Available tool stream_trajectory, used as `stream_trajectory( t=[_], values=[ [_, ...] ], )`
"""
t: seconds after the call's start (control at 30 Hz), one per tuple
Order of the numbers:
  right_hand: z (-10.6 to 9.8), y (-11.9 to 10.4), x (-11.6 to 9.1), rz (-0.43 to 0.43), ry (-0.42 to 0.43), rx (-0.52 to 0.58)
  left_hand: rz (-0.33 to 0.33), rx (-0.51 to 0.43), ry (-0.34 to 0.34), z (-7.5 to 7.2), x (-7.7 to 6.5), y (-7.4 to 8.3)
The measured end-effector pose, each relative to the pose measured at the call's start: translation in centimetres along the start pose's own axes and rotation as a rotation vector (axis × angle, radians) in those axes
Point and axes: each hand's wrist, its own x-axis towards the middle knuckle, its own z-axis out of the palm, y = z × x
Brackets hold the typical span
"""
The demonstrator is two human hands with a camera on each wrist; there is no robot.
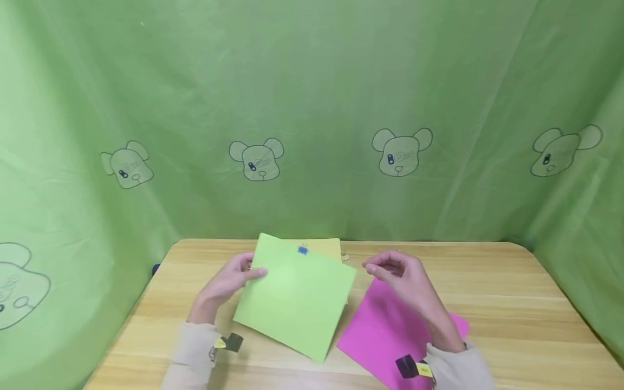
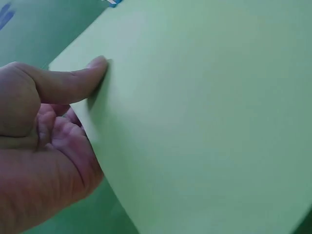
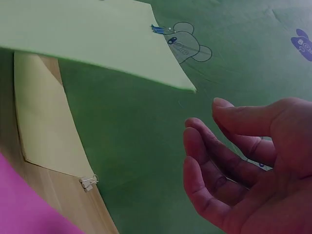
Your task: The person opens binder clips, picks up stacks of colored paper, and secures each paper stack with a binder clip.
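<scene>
My left hand [image 1: 229, 280] pinches the left edge of a light green sheet of paper [image 1: 297, 300], thumb on the front face and fingers behind it. In the left wrist view the thumb [image 2: 73, 85] lies flat on the sheet. A blue binder clip [image 1: 303, 250] grips the sheet's top edge, and the sheet is raised and tilted over the table. My right hand [image 1: 402, 276] hovers off the sheet's right corner, its fingers loosely bent with a gap between thumb and fingertips. In the right wrist view the right hand [image 3: 239, 161] holds nothing visible.
Magenta paper [image 1: 380, 330] lies on the wooden table [image 1: 512, 303] beneath my right forearm. Behind the green sheet is yellow paper [image 3: 46, 117] with a pale binder clip [image 3: 88, 183] on its edge. A green curtain [image 1: 322, 81] with printed bear heads surrounds the table.
</scene>
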Motion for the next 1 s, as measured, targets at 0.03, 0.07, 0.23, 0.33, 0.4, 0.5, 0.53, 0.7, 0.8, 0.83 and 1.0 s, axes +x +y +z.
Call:
stream_trajectory(
  t=[0.03,0.07,0.23,0.33,0.4,0.5,0.53,0.7,0.8,0.83,1.0],
  values=[
    [0.0,0.1,0.1,0.006,0.000,-0.010,-0.011,-0.015,0.009,-0.8,-0.3,-0.1],
    [0.1,0.2,0.1,0.012,-0.002,-0.018,-0.024,-0.021,0.021,-1.6,-0.7,-0.3],
    [0.1,1.1,0.3,0.012,0.009,-0.072,-0.112,-0.007,0.100,-5.0,-2.7,-1.3],
    [0.2,1.7,0.4,0.003,0.025,-0.114,-0.163,0.017,0.158,-6.4,-3.5,-2.1],
    [0.3,2.1,0.6,-0.016,0.043,-0.146,-0.191,0.024,0.189,-7.1,-4.0,-2.6],
    [0.6,2.4,1.2,-0.060,0.073,-0.202,-0.237,0.037,0.227,-8.0,-4.8,-3.5],
    [0.8,2.5,1.5,-0.078,0.083,-0.220,-0.249,0.043,0.235,-8.3,-5.1,-3.7],
    [1.5,2.8,2.9,-0.146,0.078,-0.280,-0.331,0.117,0.269,-9.9,-6.5,-4.7],
    [1.9,3.0,3.6,-0.167,0.059,-0.301,-0.363,0.143,0.269,-10.6,-7.1,-5.1],
    [2.0,3.2,3.9,-0.174,0.053,-0.306,-0.371,0.142,0.266,-10.8,-7.2,-5.3],
    [2.7,4.2,4.9,-0.201,0.032,-0.326,-0.358,0.141,0.271,-11.3,-7.7,-5.7]
  ],
)
